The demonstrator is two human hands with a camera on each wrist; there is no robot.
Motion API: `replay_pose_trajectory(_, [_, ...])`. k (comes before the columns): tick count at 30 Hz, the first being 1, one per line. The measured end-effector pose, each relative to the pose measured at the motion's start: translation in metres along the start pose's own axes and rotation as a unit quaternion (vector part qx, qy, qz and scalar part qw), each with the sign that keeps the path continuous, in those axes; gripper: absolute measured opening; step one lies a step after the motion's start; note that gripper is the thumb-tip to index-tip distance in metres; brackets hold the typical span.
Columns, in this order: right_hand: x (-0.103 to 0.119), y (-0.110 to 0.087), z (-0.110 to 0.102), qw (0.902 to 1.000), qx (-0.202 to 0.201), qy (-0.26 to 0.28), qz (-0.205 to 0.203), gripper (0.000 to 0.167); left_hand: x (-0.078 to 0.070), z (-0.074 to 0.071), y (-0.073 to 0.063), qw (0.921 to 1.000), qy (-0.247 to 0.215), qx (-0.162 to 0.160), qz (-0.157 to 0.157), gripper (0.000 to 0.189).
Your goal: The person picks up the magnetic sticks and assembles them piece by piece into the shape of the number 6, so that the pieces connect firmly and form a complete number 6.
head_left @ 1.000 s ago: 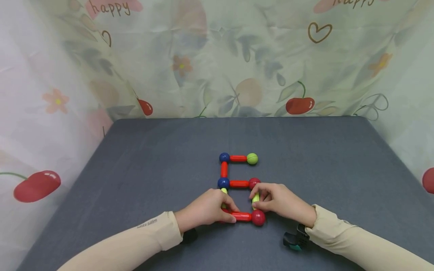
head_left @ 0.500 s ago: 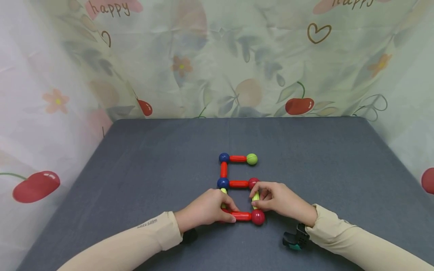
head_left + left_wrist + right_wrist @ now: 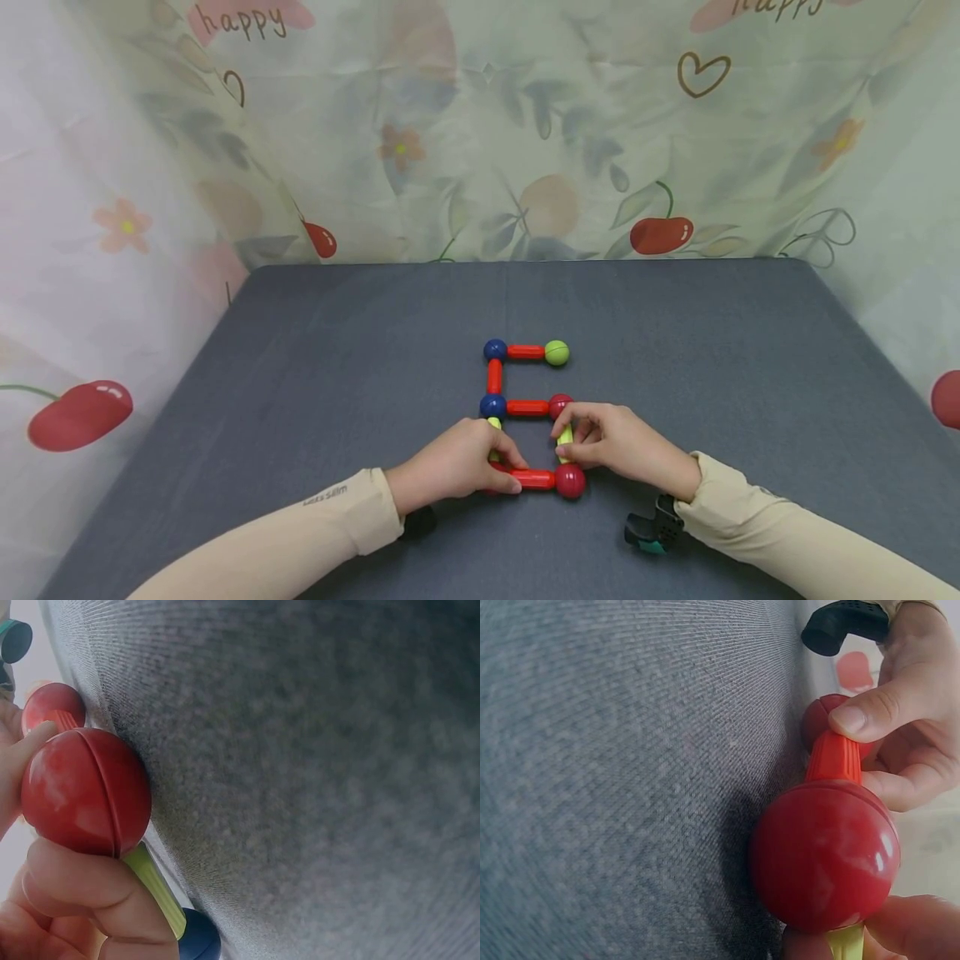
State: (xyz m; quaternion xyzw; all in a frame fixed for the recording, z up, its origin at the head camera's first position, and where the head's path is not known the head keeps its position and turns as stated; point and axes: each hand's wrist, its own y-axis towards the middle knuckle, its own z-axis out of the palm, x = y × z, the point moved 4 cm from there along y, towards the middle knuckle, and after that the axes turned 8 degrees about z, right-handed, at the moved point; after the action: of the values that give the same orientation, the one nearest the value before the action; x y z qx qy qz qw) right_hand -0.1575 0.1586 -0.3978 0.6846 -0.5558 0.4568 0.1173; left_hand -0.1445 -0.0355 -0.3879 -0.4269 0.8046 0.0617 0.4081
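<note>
A figure of magnetic rods and balls lies on the table, shaped like a squared 6. My left hand grips the bottom red rod between thumb and fingers at its left end. Beside those fingers, the bottom-left red ball shows in the left wrist view, mostly hidden in the head view. With thumb and fingertips, my right hand pinches the right yellow-green rod, between an upper red ball and the bottom-right red ball. A left yellow-green rod runs up to a blue ball.
Farther back, a red rod rises to another blue ball. From there a top red rod ends in a green ball. The dark grey table meets a patterned curtain behind.
</note>
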Motion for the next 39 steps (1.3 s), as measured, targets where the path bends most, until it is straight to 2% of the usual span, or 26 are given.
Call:
replay_pose_trajectory(21, [-0.001,0.0,0.0,0.9998,0.006,0.018,0.01,0.019,0.0,0.0,0.001,0.9998,-0.014,0.002,-0.01,0.018])
replay_pose_trajectory(26, [0.0,-0.003,-0.001,0.9992,0.014,0.037,0.011,0.023,0.004,-0.001,0.0,0.9997,-0.021,0.007,0.011,0.023])
replay_pose_trajectory(30, [0.002,-0.008,-0.005,0.9985,0.012,0.05,0.016,0.028,0.007,-0.008,-0.003,0.999,-0.022,0.004,0.038,0.03])
replay_pose_trajectory(34, [0.006,-0.013,-0.016,0.9988,-0.025,0.03,0.03,0.031,0.006,-0.027,-0.007,0.9982,-0.016,-0.037,0.045,0.032])
replay_pose_trajectory(37, [0.011,-0.017,-0.027,0.9971,-0.071,0.003,0.025,0.034,-0.002,-0.048,-0.012,0.9936,0.006,-0.101,0.05,0.03])
replay_pose_trajectory(39, [0.015,-0.018,-0.035,0.9934,-0.112,-0.023,0.009,0.037,-0.008,-0.063,-0.016,0.9864,0.032,-0.153,0.052,0.029])
